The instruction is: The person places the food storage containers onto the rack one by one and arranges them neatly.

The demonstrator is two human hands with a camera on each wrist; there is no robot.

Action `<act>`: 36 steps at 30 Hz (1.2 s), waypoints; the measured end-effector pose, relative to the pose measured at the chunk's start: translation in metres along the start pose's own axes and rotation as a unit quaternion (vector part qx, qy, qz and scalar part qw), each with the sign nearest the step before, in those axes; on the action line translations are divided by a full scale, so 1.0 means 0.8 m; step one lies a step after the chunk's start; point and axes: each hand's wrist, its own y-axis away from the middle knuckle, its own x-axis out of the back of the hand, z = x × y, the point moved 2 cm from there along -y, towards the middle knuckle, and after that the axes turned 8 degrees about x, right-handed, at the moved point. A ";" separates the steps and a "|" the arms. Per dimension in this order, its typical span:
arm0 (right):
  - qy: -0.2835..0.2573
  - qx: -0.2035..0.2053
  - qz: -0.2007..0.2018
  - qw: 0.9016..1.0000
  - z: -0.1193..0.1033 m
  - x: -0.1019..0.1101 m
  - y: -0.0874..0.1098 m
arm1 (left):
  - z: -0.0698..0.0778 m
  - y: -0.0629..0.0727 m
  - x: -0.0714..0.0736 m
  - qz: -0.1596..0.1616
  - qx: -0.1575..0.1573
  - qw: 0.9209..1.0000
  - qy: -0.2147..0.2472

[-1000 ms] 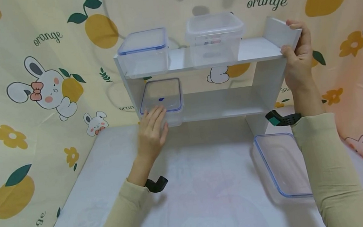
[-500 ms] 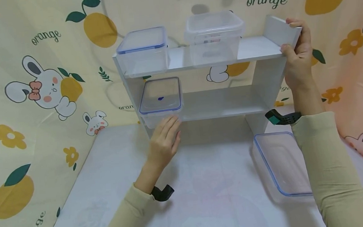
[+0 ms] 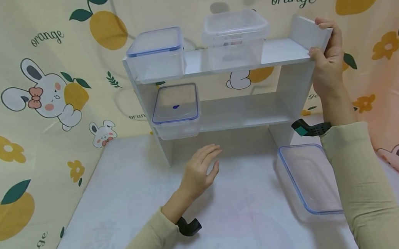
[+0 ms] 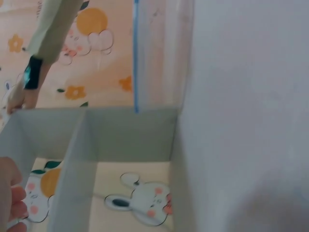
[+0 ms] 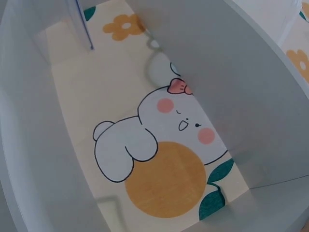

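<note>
My right hand (image 3: 328,61) grips the upright end panel (image 3: 310,35) at the top right of a white shelf unit (image 3: 243,111), thumb in front and fingers behind. Below the middle shelf, my left hand (image 3: 199,170) hovers over the table with fingers loosely extended, holding nothing. Its curled-looking fingers (image 4: 17,203) show at the edge of the left wrist view. A clear lidded container (image 3: 175,110) with a blue seal sits at the left of the middle shelf. On the top shelf stand a blue-rimmed container (image 3: 156,56) and a clear-lidded one (image 3: 236,41).
A larger clear container (image 3: 311,180) with a blue rim lies on the white table (image 3: 244,221) at the right, partly behind the right sleeve. Behind the shelf hangs a patterned cloth (image 3: 163,7) with oranges and rabbits.
My left hand has come away from the middle-shelf container and moved right and down toward the table. My right hand keeps its grip on the end panel.
</note>
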 end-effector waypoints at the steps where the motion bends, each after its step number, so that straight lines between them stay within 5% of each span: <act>1: 0.000 0.000 0.000 1.000 0.000 0.000 0.000 | 0.003 0.002 -0.002 -0.004 -0.004 1.000 0.001; 9: 0.004 -0.003 0.000 1.000 -0.001 0.000 0.000 | 0.022 0.014 -0.026 -0.058 0.030 0.996 0.066; 15: 0.001 0.001 -0.001 1.000 -0.002 -0.001 0.000 | 0.041 0.022 -0.047 -0.118 0.103 0.973 0.172; 22: -0.006 0.000 -0.002 1.000 -0.001 -0.001 0.001 | 0.066 0.034 -0.075 -0.173 0.206 0.910 0.317; 30: 0.008 -0.006 0.002 1.000 -0.001 0.000 0.003 | 0.080 0.042 -0.099 -0.215 0.266 0.857 0.386; 33: 0.004 -0.004 0.001 1.000 -0.001 0.000 0.002 | 0.084 0.043 -0.107 -0.231 0.301 0.823 0.422; 36: 0.001 -0.001 0.001 1.000 -0.001 0.000 0.001 | 0.091 0.043 -0.117 -0.251 0.343 0.780 0.459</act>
